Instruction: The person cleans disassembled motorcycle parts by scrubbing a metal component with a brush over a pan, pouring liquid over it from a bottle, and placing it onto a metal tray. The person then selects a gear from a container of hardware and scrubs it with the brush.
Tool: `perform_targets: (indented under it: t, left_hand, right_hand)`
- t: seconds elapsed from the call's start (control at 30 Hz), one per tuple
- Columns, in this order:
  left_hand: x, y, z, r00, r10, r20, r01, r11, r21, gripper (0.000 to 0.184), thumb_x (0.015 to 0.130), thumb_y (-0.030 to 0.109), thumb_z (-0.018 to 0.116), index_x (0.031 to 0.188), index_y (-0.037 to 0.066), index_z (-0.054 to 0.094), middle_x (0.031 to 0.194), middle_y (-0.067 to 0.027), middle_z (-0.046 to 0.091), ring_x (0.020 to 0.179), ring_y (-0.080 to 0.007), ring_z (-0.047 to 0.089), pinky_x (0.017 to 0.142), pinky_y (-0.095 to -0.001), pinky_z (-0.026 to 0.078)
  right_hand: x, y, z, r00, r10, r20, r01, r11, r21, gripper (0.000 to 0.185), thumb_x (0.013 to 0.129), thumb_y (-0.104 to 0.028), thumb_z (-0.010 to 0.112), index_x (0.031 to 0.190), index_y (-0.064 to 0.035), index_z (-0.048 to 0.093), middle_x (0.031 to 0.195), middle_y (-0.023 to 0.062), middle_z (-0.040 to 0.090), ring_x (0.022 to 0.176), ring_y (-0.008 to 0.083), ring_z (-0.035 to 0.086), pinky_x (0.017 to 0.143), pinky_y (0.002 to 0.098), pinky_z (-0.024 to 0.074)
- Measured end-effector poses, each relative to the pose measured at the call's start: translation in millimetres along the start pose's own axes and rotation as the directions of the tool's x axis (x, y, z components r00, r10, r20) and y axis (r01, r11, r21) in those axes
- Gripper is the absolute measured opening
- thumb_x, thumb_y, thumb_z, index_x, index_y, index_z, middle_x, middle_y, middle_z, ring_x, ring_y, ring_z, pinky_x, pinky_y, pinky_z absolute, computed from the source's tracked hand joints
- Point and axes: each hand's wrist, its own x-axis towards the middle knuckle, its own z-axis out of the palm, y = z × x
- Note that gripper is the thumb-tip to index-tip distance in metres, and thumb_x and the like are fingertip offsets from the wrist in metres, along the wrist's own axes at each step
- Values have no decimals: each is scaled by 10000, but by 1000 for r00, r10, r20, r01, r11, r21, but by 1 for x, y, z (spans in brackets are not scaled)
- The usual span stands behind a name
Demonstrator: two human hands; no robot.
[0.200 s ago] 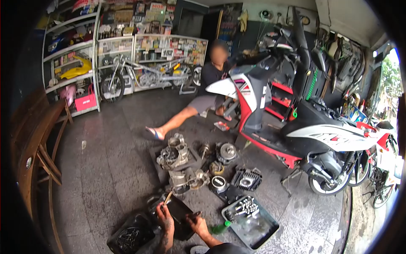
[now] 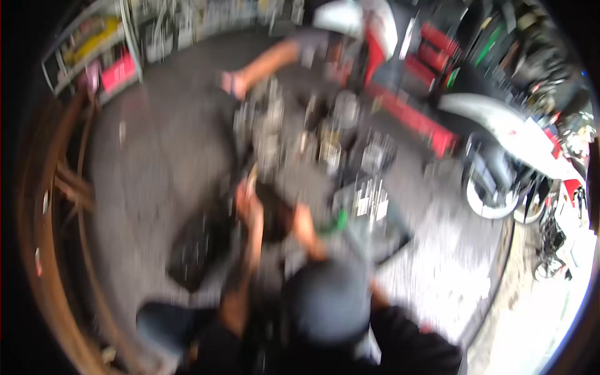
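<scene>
The slim piece at the left hand is pale tan. The left-hand tray is black, the right-hand tray dark grey, with silvery parts; beside it, a small thing shows bright green. The scooter mixes white, red and black; the bench is reddish brown, the shelf box pinkish red, the floor grey.

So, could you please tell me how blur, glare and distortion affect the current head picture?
In the head view, mostly vertical motion blur smears the left hand, right hand and metal parts; glare whitens the floor at lower right; wide-angle distortion bows the wooden bench.
</scene>
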Motion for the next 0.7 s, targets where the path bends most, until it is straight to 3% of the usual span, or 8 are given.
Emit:
perform_targets:
  t: [0.07,0.1,0.17,0.2,0.4,0.43,0.63,0.7]
  left_hand:
    - [60,30,1,829,-490,269,550,633,-544,272,973,235,455,1137,37,543,1072,-163,634,933,-277,629,800,-345,490]
    - [65,27,27,808,-508,299,558,495,-666,405,986,331,438,1219,2,466,1180,-137,541,1135,-219,483,966,-323,374]
    - [79,38,10,773,-537,336,575,372,-728,389,980,317,458,1227,16,457,1198,-111,516,1121,-211,475,977,-324,357]
    - [72,33,14,803,-563,198,483,420,-768,328,954,275,509,1201,59,508,1091,-108,602,987,-202,577,858,-314,441]
    - [69,18,19,783,-573,241,524,399,-753,324,959,269,500,1200,53,490,1135,-87,549,1024,-172,522,895,-293,408]
    - [69,18,19,746,-594,300,573,343,-744,325,961,272,498,1198,50,489,1135,-87,546,1027,-171,520,897,-294,406]
    - [71,6,47,661,-679,319,500,81,-862,325,970,242,476,1204,18,510,1134,-113,543,1027,-206,534,921,-299,434]
    - [93,25,15,618,-693,371,585,90,-806,323,993,230,410,1202,20,541,1161,-136,543,1035,-239,531,940,-333,431]
  right_hand:
    - [59,-11,-33,992,2,-129,17,989,144,361,879,-208,582,1192,-29,568,1086,218,618,1018,363,598,849,422,492]
    - [135,-26,-76,958,-86,-274,136,976,170,374,875,-197,589,1198,-13,559,1081,202,631,1026,345,607,848,409,495]
    - [109,-48,-87,923,-97,-372,208,940,272,281,858,-204,612,1104,-71,630,936,165,680,909,326,656,804,394,508]
    - [101,-57,-92,927,-39,-372,171,929,329,245,854,-199,613,1071,-90,648,907,165,682,895,317,663,795,383,510]
    - [120,-69,-91,921,36,-388,190,828,528,200,852,-143,613,1039,-98,666,866,115,704,851,218,688,751,319,520]
    - [110,-88,-107,930,45,-366,151,858,491,212,882,-144,609,1048,-17,648,845,89,705,807,130,663,734,271,517]
    - [131,-97,-111,935,8,-354,186,840,510,299,861,-199,635,1099,-19,627,936,146,690,895,201,662,807,327,505]
    - [117,-98,-110,928,203,-313,-129,962,241,365,872,-265,614,1098,20,590,1151,240,594,1070,291,584,891,368,468]
